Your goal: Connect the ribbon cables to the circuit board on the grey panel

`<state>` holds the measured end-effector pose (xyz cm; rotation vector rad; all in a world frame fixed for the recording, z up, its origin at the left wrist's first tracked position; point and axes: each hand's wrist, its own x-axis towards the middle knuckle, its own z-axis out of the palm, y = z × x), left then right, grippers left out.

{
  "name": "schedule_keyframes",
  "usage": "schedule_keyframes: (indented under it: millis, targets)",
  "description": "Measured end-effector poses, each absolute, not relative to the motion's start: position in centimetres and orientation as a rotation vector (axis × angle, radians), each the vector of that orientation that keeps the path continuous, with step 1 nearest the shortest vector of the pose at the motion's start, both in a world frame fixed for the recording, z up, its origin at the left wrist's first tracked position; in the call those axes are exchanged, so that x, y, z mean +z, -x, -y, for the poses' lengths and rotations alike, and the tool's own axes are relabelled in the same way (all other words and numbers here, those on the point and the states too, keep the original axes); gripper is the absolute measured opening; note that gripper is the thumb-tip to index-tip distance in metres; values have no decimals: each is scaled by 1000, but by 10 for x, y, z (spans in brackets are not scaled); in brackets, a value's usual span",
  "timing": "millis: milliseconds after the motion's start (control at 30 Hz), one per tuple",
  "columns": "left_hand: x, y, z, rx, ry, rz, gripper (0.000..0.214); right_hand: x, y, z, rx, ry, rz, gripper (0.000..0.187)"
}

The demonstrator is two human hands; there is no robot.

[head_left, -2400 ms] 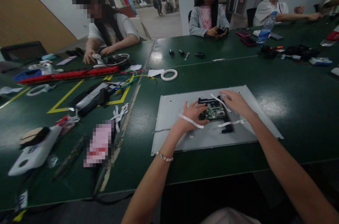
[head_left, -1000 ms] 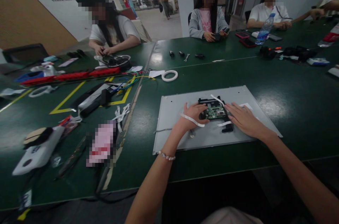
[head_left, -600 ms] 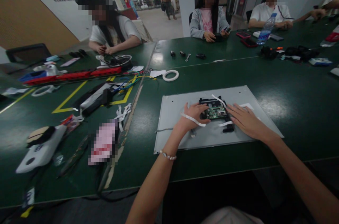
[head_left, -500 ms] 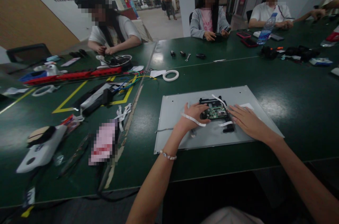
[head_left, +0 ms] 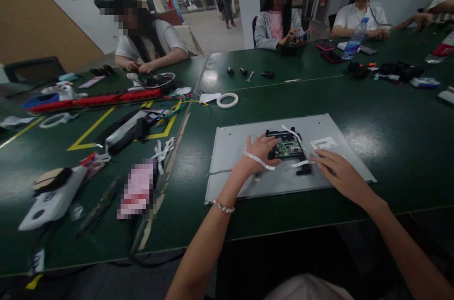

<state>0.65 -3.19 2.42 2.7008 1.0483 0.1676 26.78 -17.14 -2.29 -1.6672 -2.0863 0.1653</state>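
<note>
A green circuit board [head_left: 286, 149] sits in a black plastic frame [head_left: 303, 172] on a pale grey panel [head_left: 227, 141]. My left hand [head_left: 259, 153] rests at the board's left side, fingers spread over the frame's edge, with a white tape strip [head_left: 256, 160] stuck across its back. Another white strip [head_left: 292, 133] crosses the frame's top right corner. A short strip [head_left: 300, 164] lies over the lower right arm of the frame. Just right of that arm is my right hand [head_left: 338, 174], its fingers stretched toward the short strip; whether they touch it is unclear.
A tape roll [head_left: 227, 100] lies beyond the panel. Farther back are a small wrench [head_left: 250, 76] and a water bottle [head_left: 354, 39]. Left of the panel lie a pink pouch [head_left: 137, 189], a black-and-white device [head_left: 126, 132] and cables. Several people sit across the table.
My right hand has drawn back from the frame's right edge toward me, uncovering a white label on the panel. My left hand has stayed on the frame.
</note>
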Motion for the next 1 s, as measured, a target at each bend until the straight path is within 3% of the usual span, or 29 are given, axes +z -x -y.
schedule_keyframes:
  millis: [233, 467, 1000]
  targets:
    - [40, -30, 84, 408, -2655, -818, 38, -27, -245, 188, 43, 1696, 2023, 42]
    - [10, -54, 160, 417, -2564, -1114, 47, -33, -229, 201, -53, 1781, 2110, 49]
    - [0, -70, 172, 415, -2513, -1427, 46, -33, -223, 203, -185, 1891, 2102, 49]
